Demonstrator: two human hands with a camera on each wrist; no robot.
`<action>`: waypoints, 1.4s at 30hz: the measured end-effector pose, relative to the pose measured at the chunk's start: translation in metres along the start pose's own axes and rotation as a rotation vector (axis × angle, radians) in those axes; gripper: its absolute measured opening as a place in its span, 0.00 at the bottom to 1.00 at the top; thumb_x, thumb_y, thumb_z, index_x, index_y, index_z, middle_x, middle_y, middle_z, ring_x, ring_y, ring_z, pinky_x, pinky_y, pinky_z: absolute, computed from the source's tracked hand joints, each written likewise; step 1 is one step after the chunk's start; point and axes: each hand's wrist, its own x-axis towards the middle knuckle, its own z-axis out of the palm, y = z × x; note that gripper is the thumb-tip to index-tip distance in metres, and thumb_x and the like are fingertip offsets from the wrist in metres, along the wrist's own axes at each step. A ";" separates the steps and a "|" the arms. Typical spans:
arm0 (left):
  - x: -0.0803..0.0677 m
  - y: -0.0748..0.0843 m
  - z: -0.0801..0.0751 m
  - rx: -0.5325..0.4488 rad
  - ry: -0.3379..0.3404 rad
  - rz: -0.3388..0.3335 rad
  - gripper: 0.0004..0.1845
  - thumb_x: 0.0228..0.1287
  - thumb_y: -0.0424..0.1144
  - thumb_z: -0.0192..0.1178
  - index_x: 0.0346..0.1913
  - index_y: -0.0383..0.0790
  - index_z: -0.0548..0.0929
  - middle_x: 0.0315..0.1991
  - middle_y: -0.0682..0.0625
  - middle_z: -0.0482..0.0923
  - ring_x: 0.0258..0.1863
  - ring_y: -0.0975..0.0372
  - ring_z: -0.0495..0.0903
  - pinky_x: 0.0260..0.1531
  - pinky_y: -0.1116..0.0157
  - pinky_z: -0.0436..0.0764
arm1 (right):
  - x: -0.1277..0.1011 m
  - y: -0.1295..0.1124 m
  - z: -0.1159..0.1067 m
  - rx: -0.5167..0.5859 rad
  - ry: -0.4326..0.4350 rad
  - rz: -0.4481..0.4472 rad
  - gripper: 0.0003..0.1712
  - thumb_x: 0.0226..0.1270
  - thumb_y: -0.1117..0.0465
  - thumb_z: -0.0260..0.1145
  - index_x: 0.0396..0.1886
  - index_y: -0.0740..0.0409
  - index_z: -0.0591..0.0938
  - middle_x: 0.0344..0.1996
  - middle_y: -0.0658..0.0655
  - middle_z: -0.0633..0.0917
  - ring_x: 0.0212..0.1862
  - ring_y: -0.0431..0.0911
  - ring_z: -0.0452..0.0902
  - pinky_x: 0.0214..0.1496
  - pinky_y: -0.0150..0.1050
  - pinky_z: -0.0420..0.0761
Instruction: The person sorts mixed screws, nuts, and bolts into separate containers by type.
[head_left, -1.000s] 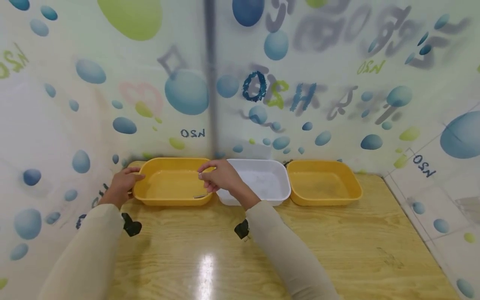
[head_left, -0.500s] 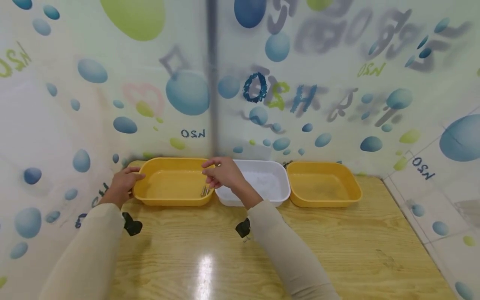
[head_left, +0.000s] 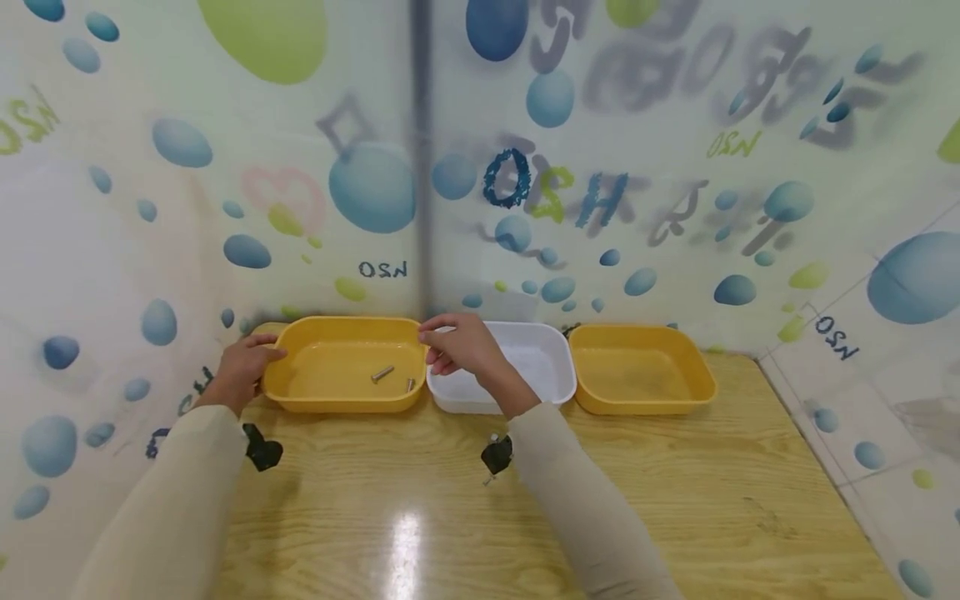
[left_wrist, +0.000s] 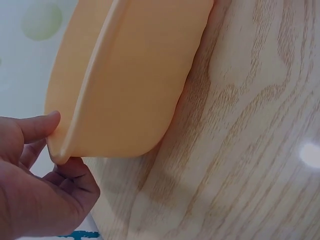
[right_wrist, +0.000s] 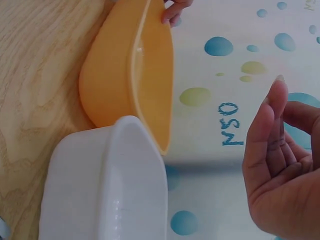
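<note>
Far yellow tub [head_left: 641, 371]; wooden table [head_left: 675, 517]

Left yellow tub [head_left: 341, 363]: smooth moulded plastic, slight sheen; rim pinched by the left hand [head_left: 242, 369]. Two small bolts [head_left: 382, 374] inside look like dull grey metal. White tub [head_left: 525, 367] at the table's back edge: glossy smooth plastic. Right yellow tub [head_left: 637, 367]: same plastic. Table [head_left: 675, 500]: light wood grain, lacquered, with a glare spot. Sleeves [head_left: 577, 508]: matt beige cloth. Backdrop [head_left: 675, 167]: printed sheet, smooth, faint sheen.
</note>
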 end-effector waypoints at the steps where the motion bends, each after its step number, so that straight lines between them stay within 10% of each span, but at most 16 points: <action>1: 0.000 0.000 0.000 -0.003 -0.003 0.000 0.32 0.74 0.42 0.49 0.76 0.43 0.54 0.73 0.36 0.56 0.50 0.53 0.72 0.33 0.73 0.80 | -0.002 0.000 -0.002 -0.004 0.005 -0.004 0.15 0.66 0.56 0.67 0.49 0.57 0.83 0.20 0.56 0.83 0.17 0.44 0.78 0.27 0.36 0.83; 9: 0.000 -0.001 0.001 -0.015 0.058 -0.003 0.33 0.71 0.46 0.54 0.75 0.45 0.58 0.73 0.40 0.58 0.51 0.53 0.69 0.40 0.69 0.77 | -0.015 -0.003 -0.014 -0.003 -0.002 -0.060 0.14 0.67 0.55 0.66 0.48 0.56 0.84 0.19 0.57 0.82 0.17 0.45 0.79 0.28 0.36 0.83; 12: -0.004 0.003 0.000 -0.015 0.120 0.049 0.31 0.71 0.46 0.52 0.74 0.42 0.61 0.73 0.41 0.57 0.58 0.49 0.67 0.57 0.59 0.74 | -0.022 -0.003 -0.017 -0.010 -0.011 -0.081 0.13 0.67 0.55 0.66 0.47 0.56 0.84 0.19 0.57 0.82 0.17 0.45 0.79 0.28 0.37 0.84; 19: -0.025 0.038 0.015 0.029 0.216 0.182 0.30 0.72 0.49 0.49 0.70 0.37 0.63 0.73 0.37 0.56 0.62 0.46 0.62 0.65 0.50 0.66 | -0.042 0.004 -0.031 -0.062 0.009 -0.100 0.14 0.66 0.56 0.66 0.49 0.56 0.83 0.19 0.58 0.83 0.18 0.48 0.79 0.28 0.38 0.84; 29: -0.052 0.088 0.080 0.062 0.015 0.295 0.32 0.73 0.46 0.52 0.71 0.33 0.58 0.69 0.35 0.59 0.61 0.45 0.65 0.64 0.50 0.66 | -0.058 0.028 -0.045 -0.062 0.038 -0.078 0.11 0.64 0.58 0.68 0.45 0.55 0.84 0.17 0.57 0.81 0.18 0.51 0.80 0.27 0.38 0.83; 36: -0.049 0.084 0.132 0.093 -0.121 0.198 0.32 0.71 0.44 0.55 0.70 0.32 0.60 0.66 0.39 0.65 0.50 0.51 0.69 0.55 0.58 0.74 | -0.065 0.051 -0.046 -0.044 0.020 -0.034 0.15 0.64 0.60 0.67 0.48 0.62 0.83 0.15 0.55 0.81 0.16 0.43 0.77 0.26 0.38 0.83; 42: -0.044 0.077 0.163 0.076 -0.186 0.161 0.22 0.67 0.41 0.58 0.57 0.32 0.68 0.43 0.46 0.68 0.38 0.56 0.69 0.40 0.63 0.74 | -0.070 0.078 -0.044 -0.030 -0.012 0.011 0.14 0.65 0.62 0.66 0.48 0.63 0.83 0.14 0.54 0.80 0.16 0.42 0.75 0.25 0.39 0.82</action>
